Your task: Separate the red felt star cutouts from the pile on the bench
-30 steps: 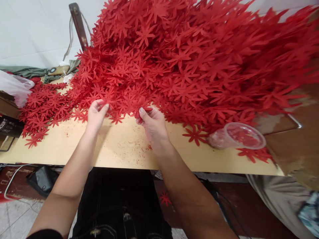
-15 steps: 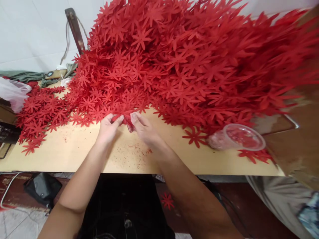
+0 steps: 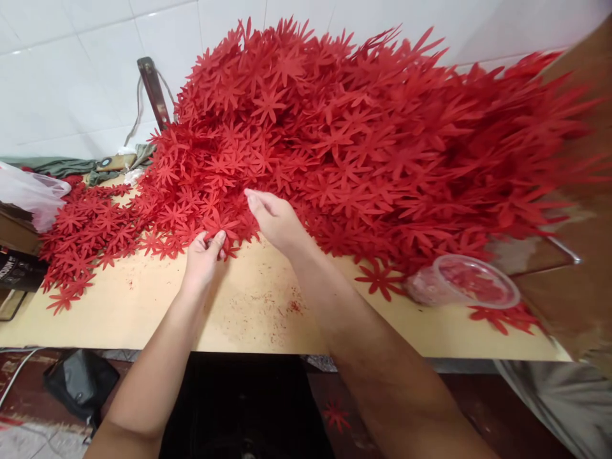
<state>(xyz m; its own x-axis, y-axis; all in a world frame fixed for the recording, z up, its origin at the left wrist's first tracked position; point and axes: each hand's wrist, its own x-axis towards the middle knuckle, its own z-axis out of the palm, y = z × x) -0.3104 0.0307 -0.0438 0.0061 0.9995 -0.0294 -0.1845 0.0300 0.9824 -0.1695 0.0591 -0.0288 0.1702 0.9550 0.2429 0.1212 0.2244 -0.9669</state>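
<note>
A red flower-shaped cutout [image 3: 224, 224] with narrow petals is pinched between thumb and fingers of my left hand [image 3: 201, 255], low over the table at the front edge of the heap. My right hand [image 3: 280, 222] is raised to its right, apart from the left, with thumb and forefinger drawn together against the pile. Whether anything sits between those fingertips I cannot make out. Behind both hands rises a large heap of similar red cutouts [image 3: 335, 140], layered and overlapping.
At the right lies a clear plastic tub [image 3: 514, 298], tipped over, with red bits in it. A cardboard sheet [image 3: 581, 255] borders that side. A white plastic bag [image 3: 36, 191] lies at the left. Reddish crumbs dot the pale table [image 3: 157, 319], and one cutout [image 3: 336, 414] lies below it.
My hands, together on red material before, are now apart. The right has moved up toward the heap; the left keeps a red cutout. The view has tilted upward a little.
</note>
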